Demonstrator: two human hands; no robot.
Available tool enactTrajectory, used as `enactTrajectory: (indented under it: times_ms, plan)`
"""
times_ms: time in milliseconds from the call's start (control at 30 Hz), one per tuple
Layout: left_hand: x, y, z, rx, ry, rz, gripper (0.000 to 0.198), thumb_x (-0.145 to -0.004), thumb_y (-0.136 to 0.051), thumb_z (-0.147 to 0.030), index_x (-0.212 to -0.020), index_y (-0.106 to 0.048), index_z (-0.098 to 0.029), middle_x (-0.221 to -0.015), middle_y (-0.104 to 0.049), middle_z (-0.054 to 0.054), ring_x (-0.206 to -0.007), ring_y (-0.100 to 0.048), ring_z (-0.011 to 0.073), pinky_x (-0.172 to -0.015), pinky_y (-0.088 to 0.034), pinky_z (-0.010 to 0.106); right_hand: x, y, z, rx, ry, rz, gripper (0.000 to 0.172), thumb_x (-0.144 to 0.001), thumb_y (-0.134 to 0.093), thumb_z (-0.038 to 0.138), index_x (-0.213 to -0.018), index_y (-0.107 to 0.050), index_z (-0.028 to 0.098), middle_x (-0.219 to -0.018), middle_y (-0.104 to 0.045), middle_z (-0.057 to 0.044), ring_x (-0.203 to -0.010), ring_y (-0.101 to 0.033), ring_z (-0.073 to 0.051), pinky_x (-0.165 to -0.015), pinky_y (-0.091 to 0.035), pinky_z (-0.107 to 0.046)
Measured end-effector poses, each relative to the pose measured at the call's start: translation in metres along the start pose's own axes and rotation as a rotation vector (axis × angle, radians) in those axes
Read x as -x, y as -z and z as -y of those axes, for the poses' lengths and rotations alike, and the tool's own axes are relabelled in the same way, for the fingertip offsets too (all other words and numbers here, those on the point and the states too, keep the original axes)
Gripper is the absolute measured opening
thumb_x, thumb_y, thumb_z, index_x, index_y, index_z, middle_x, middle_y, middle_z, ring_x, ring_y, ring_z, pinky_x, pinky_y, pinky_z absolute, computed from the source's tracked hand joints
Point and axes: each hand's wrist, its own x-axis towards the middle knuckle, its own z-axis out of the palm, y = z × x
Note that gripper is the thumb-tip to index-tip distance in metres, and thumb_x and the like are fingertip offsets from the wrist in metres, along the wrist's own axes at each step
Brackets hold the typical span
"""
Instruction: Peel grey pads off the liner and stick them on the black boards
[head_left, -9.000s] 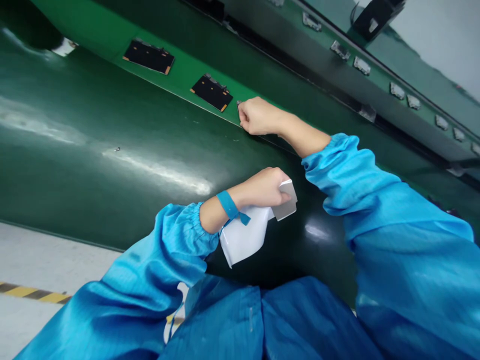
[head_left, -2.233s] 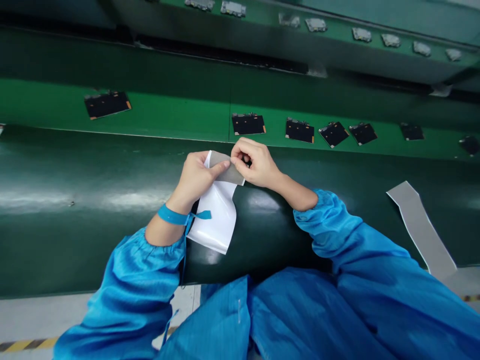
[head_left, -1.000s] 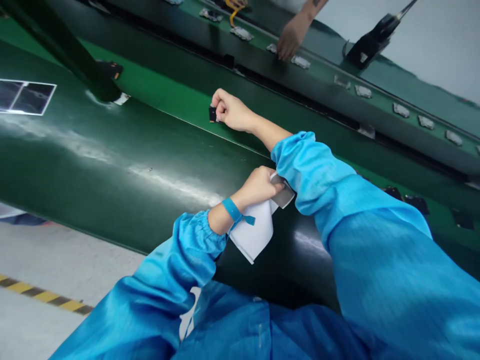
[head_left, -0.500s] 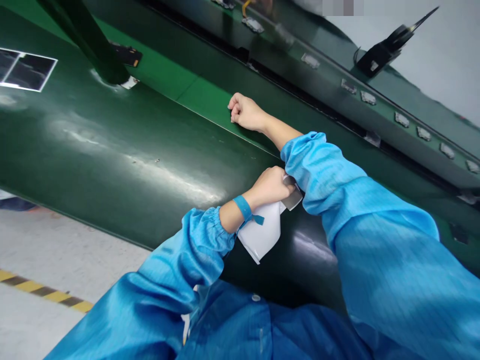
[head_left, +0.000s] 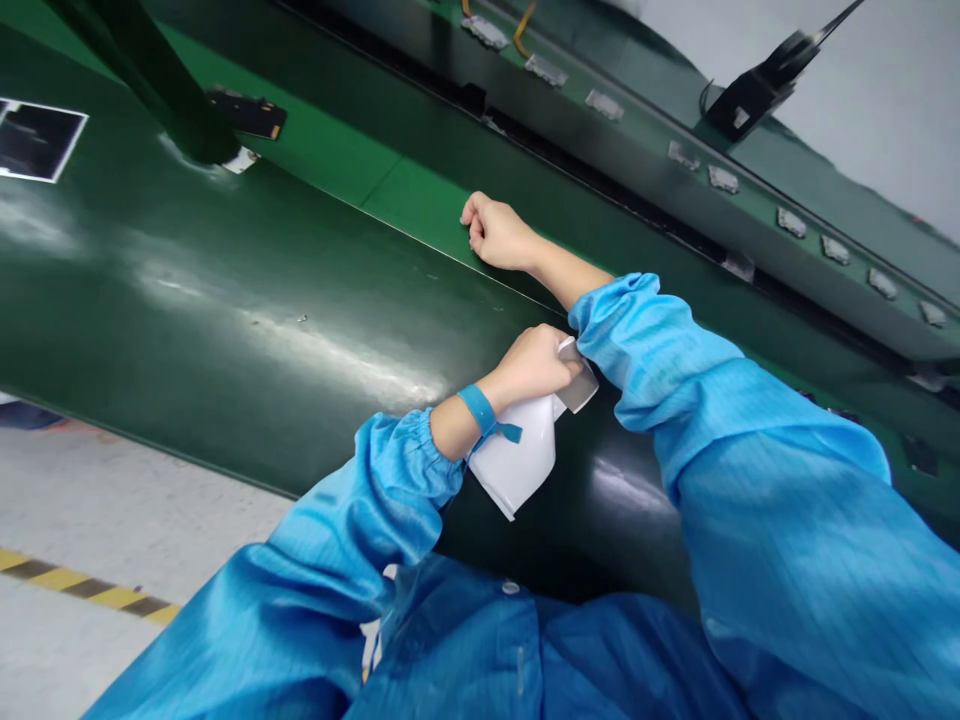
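Note:
My left hand (head_left: 534, 362), with a blue band (head_left: 478, 408) around its wrist, is closed on a bent white sheet (head_left: 519, 462) that looks like glossy backing paper. The sheet hangs below the palm, and a greyish folded end (head_left: 580, 388) sticks out past the fingers, close to my right sleeve. Farther forward, my right hand (head_left: 501, 234) is curled with its fingertips pressed together, over or on the bright green strip (head_left: 420, 198). What those fingers hold, if anything, is hidden.
A dark circuit board (head_left: 251, 112) lies beside a slanting dark post (head_left: 169, 90). Several small silvery parts (head_left: 723, 179) line the raised ledge behind. A black device with an antenna (head_left: 761, 85) stands at the back right. White-edged dark panel (head_left: 41, 140) at far left.
The view has shifted slightly, so the ledge parts and post appear farther left. Both hands keep nearly the same pose, and the white sheet stays in my left hand.

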Motion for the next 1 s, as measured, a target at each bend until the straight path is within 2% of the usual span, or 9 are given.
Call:
enactTrajectory:
  times_ms: [133, 233, 367, 433, 533, 600, 733, 833, 1000]
  plan:
    - [-0.001, 0.000, 0.001, -0.020, 0.022, -0.008, 0.021, -0.080, -0.069, -0.019, -0.062, -0.057, -0.019, -0.067, -0.061, -0.001, -0.068, -0.057, 0.0159, -0.063, -0.037, 0.027, 0.004, -0.010, -0.006, 0.098, -0.040, -0.024, 0.030, -0.084, -0.065, 0.013, -0.101, -0.043, 0.026, -0.089, -0.061, -0.001, -0.093, -0.064, -0.026, -0.101, -0.055, -0.047]
    - [-0.001, 0.000, 0.002, -0.041, 0.025, -0.012, 0.020, -0.080, -0.070, -0.021, -0.063, -0.060, -0.019, -0.066, -0.063, -0.001, -0.068, -0.059, 0.0165, -0.064, -0.039, 0.028, 0.003, -0.013, -0.016, 0.128, -0.084, -0.082, 0.043, -0.080, -0.078, 0.015, -0.105, -0.044, 0.025, -0.099, -0.060, -0.006, -0.100, -0.065, -0.030, -0.106, -0.055, -0.057]
    - [-0.002, 0.002, 0.002, -0.042, 0.039, 0.001, 0.012, -0.081, -0.071, -0.021, -0.070, -0.069, -0.017, -0.074, -0.073, 0.002, -0.074, -0.066, 0.0193, -0.067, -0.044, 0.028, 0.014, 0.008, -0.027, 0.072, -0.127, -0.225, 0.065, -0.070, -0.096, 0.023, -0.110, -0.045, 0.023, -0.115, -0.058, -0.010, -0.114, -0.066, -0.033, -0.109, -0.054, -0.053]
    - [-0.002, 0.003, 0.003, -0.013, 0.067, -0.011, 0.007, -0.081, -0.072, -0.022, -0.077, -0.074, -0.016, -0.080, -0.077, 0.003, -0.078, -0.069, 0.0211, -0.069, -0.046, 0.028, 0.039, 0.026, -0.026, 0.013, -0.160, -0.234, 0.064, -0.072, -0.096, 0.030, -0.111, -0.046, 0.024, -0.108, -0.059, -0.006, -0.108, -0.066, -0.029, -0.102, -0.056, -0.046]
    - [-0.003, 0.003, 0.003, 0.019, 0.094, -0.043, 0.010, -0.081, -0.073, -0.025, -0.077, -0.074, -0.016, -0.080, -0.077, 0.003, -0.078, -0.070, 0.0214, -0.068, -0.047, 0.028, 0.103, 0.044, -0.015, -0.180, -0.155, -0.212, 0.048, -0.085, -0.085, 0.041, -0.111, -0.048, 0.026, -0.084, -0.056, 0.003, -0.082, -0.061, -0.020, -0.083, -0.055, -0.036]
    - [-0.003, 0.002, 0.003, 0.030, 0.090, -0.052, 0.012, -0.080, -0.073, -0.027, -0.075, -0.073, -0.017, -0.078, -0.076, 0.002, -0.076, -0.068, 0.0205, -0.067, -0.045, 0.027, 0.153, 0.046, -0.006, -0.361, -0.157, -0.232, 0.042, -0.090, -0.077, 0.048, -0.114, -0.050, 0.026, -0.075, -0.053, 0.006, -0.071, -0.056, -0.018, -0.072, -0.050, -0.032]
    - [-0.004, 0.002, 0.004, 0.037, 0.087, -0.072, 0.019, -0.078, -0.074, -0.033, -0.070, -0.067, -0.017, -0.070, -0.070, 0.000, -0.068, -0.060, 0.0172, -0.063, -0.041, 0.027, 0.233, 0.032, 0.011, -0.595, -0.190, -0.339, 0.044, -0.090, -0.075, 0.049, -0.121, -0.050, 0.028, -0.084, -0.064, 0.001, -0.073, -0.058, -0.018, -0.066, -0.045, -0.031]
    - [-0.004, 0.002, 0.004, 0.026, 0.094, -0.078, 0.024, -0.077, -0.075, -0.038, -0.069, -0.066, -0.017, -0.068, -0.066, -0.001, -0.065, -0.055, 0.0152, -0.061, -0.039, 0.026, 0.258, 0.019, 0.022, -0.643, -0.193, -0.419, 0.046, -0.089, -0.076, 0.047, -0.122, -0.050, 0.029, -0.091, -0.066, -0.001, -0.078, -0.059, -0.019, -0.069, -0.048, -0.033]
    - [-0.003, 0.003, 0.002, 0.015, 0.105, -0.080, 0.028, -0.076, -0.076, -0.043, -0.072, -0.067, -0.018, -0.070, -0.067, 0.000, -0.066, -0.055, 0.0151, -0.061, -0.040, 0.026, 0.259, 0.010, 0.033, -0.605, -0.187, -0.439, 0.045, -0.088, -0.072, 0.037, -0.125, -0.048, 0.030, -0.093, -0.065, 0.000, -0.075, -0.060, -0.019, -0.067, -0.048, -0.036]
